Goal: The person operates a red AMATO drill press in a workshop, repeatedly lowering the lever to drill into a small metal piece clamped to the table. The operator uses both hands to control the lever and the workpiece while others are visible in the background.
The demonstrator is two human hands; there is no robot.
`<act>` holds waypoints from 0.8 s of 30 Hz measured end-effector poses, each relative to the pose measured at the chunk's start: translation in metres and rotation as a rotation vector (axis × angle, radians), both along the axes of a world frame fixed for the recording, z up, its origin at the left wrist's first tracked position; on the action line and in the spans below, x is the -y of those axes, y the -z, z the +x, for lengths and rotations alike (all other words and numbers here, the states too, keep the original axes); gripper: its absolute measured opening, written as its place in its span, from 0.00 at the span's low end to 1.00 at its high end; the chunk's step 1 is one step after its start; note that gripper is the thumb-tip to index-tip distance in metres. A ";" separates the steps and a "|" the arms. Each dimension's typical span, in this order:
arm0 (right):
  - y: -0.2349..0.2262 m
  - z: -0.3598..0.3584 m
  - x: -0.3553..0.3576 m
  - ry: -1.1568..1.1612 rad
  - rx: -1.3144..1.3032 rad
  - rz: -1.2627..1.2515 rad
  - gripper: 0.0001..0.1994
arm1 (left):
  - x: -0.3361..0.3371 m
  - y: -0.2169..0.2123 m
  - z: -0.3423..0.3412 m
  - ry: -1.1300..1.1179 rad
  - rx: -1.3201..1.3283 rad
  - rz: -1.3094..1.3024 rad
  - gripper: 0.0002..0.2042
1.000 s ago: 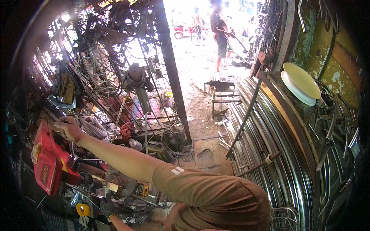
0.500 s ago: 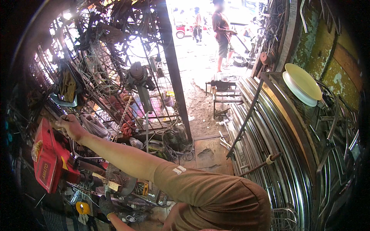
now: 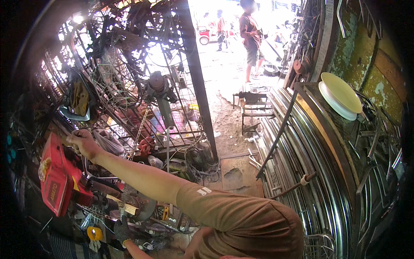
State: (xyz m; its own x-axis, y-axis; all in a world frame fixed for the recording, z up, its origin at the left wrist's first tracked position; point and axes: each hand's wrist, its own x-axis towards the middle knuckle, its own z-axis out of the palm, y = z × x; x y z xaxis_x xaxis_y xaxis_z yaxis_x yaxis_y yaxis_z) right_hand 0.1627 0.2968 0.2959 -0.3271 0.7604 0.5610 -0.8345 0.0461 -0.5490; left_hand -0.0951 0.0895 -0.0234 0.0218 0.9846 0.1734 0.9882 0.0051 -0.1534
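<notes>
My right arm, in a brown sleeve, stretches across to the left. My bare right hand (image 3: pixel 85 144) is curled closed beside the top of a red metal housing (image 3: pixel 57 181), which looks like the guard of a cut-off saw. Whatever the fingers hold is hidden. Lower down, my left hand (image 3: pixel 123 232) wears a dark grey glove with a yellowish cuff. It is beside the clutter under the saw's dark motor part (image 3: pixel 105 201), near a grey disc (image 3: pixel 146 210). Its fingers are too dark to read.
Long shiny metal tubes (image 3: pixel 319 190) fill the right side, below a cream-and-white spool (image 3: pixel 340 96). Left of the doorway, a wire grille (image 3: pixel 172 129) is hung with tangled metal. A yellow rounded object (image 3: pixel 95 233) sits lower left. Outside stands a person (image 3: pixel 250 36).
The whole view has shifted slightly, so most things appear a little to the right and lower. My right hand stays curled beside the red housing, and the gloved left hand remains low by the saw.
</notes>
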 end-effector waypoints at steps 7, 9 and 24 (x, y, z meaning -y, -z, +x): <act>0.000 -0.003 -0.001 0.028 0.014 0.010 0.08 | 0.007 -0.021 0.021 -0.287 0.441 0.003 0.36; 0.000 -0.003 -0.002 0.000 -0.032 0.036 0.09 | 0.008 -0.025 0.025 -0.275 0.447 -0.016 0.37; 0.007 -0.011 -0.010 -0.005 -0.013 0.039 0.09 | 0.008 0.009 -0.014 0.043 -0.196 -0.104 0.39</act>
State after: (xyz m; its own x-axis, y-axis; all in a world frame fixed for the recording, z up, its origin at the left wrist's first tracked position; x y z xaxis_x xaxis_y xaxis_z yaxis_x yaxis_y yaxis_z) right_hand 0.1516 0.3065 0.2891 -0.3233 0.7363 0.5944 -0.8421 0.0627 -0.5357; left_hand -0.1096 0.0820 -0.0323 0.0873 0.9944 0.0591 0.9384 -0.0622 -0.3399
